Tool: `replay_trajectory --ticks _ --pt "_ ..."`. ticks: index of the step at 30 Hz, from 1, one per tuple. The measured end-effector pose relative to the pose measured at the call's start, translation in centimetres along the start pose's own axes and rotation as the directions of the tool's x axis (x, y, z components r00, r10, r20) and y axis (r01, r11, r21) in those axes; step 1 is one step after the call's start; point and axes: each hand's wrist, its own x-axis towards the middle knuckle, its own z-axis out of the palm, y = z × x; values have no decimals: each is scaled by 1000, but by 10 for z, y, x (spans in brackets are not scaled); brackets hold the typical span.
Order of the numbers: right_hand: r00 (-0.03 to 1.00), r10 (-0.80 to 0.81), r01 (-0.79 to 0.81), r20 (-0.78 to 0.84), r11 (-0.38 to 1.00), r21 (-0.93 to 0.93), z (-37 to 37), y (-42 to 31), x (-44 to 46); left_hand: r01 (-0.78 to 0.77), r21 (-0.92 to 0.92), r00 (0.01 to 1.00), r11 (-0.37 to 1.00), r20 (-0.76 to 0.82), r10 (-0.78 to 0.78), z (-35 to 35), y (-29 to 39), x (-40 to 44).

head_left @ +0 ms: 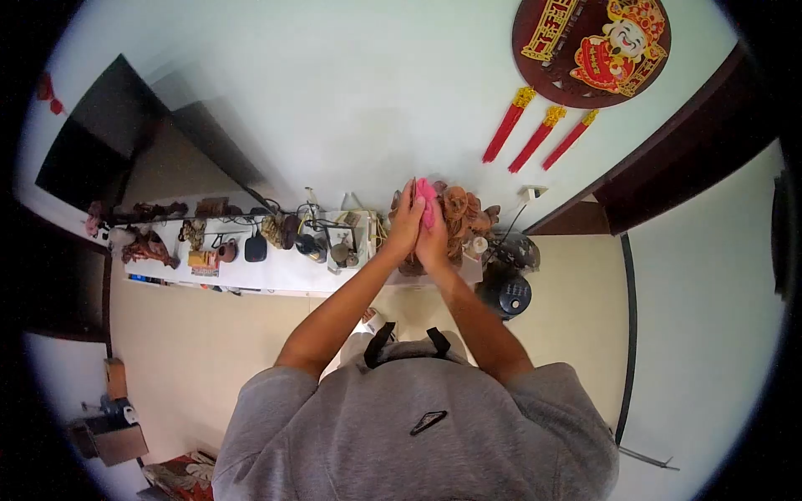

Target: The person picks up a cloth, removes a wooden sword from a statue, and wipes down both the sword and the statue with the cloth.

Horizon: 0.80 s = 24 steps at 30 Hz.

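Note:
A bright pink cloth (428, 203) is held between my two hands, in front of a brown carved wooden figure (458, 213) at the right end of the white cabinet. My left hand (406, 221) is on the left side, closed with a thin dark brown piece (413, 191) showing at its fingers; what that piece is, I cannot make out. From the right, my right hand (432, 238) presses against the pink cloth. The hands are close together, and their palms are hidden.
The white cabinet (284, 280) carries a teapot (226, 250), ornaments and cables. Behind its left part is a dark television (125, 150). A round black appliance (508, 292) stands right of the cabinet. A round plaque (543, 83) with red tassels hangs on the wall.

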Motion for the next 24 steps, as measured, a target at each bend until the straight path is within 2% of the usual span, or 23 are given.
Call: replay_trajectory --ticks 2,3,6,9,10,11,12,13,16,18,19,22,24 --pt "991 125 -114 -42 975 193 7 18 -21 7 -60 999 998 32 -5 -4 -28 10" --pt "982 185 -176 -24 962 207 5 12 -27 36 -83 998 996 51 -31 -5 -30 7" --pt "986 162 -142 -47 947 289 7 14 -22 66 -112 997 991 42 -62 5 -37 -6" --pt "995 58 -62 -80 997 -55 5 0 -13 67 -195 998 978 12 -66 1 -37 5" --pt "998 27 -32 -62 995 -92 4 2 -14 65 -240 998 969 -3 -67 5 -20 7" --pt "999 -8 4 -34 992 -124 3 9 -19 134 -357 989 925 -3 -145 14 -5 -1" --pt "999 -39 38 -3 988 -150 -1 21 -28 119 -357 991 927 -16 -134 16 -12 -5" --pt "990 90 -69 105 980 -187 -11 69 -41 105 -349 992 931 -26 -122 12 -21 -7" --pt "999 4 -4 54 1000 -10 -4 42 -34 76 -255 993 964 -64 -95 9 -27 -4" --pt "998 -26 28 49 999 -34 -11 13 -21 33 -159 993 987 -103 -50 15 -19 -9" --pt "998 -48 49 44 998 -45 -13 1 -13 36 -248 993 968 -99 -62 21 -9 -12" --pt "986 -157 160 60 986 -53 -15 -15 -12 -21 -57 994 998 -112 14 13 -26 -13" --pt "995 -26 29 100 999 -32 -17 -1 -25 -55 -138 991 989 -130 37 7 -44 -9"
